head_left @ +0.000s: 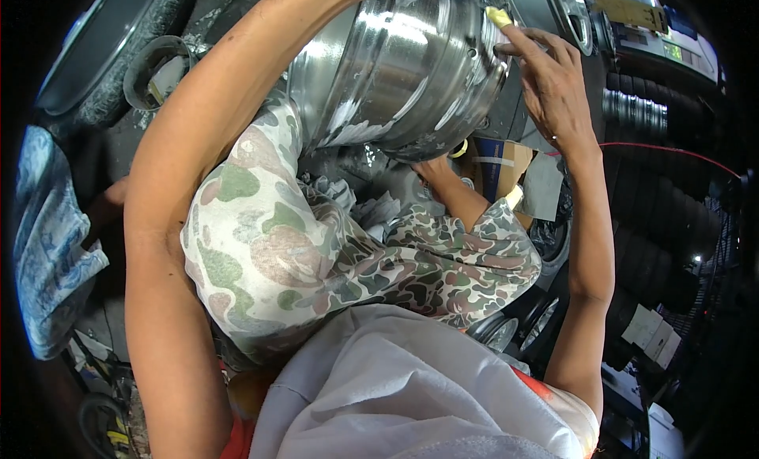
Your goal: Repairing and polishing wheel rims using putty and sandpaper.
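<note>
A shiny metal wheel rim (411, 71) with whitish streaks lies on its side in front of me, against my raised left knee in camouflage trousers (261, 190). My right hand (549, 75) is at the rim's right edge. Its index fingertip presses a small yellow piece (498, 17) against the metal; whether this is cloth, abrasive or tape I cannot make out. The thumb lies near the edge below, and the other fingers are bent. My left forearm (229, 79) reaches over the rim's far left side, and its hand is cut off by the top edge.
An opened cardboard box (514, 162) and a grey sheet (543, 186) stand beyond my right leg. Stacked dark tyres (664, 166) line the right side, with a red cord (672, 147) across them. A bucket (158, 71) and a large wheel (95, 48) are at upper left.
</note>
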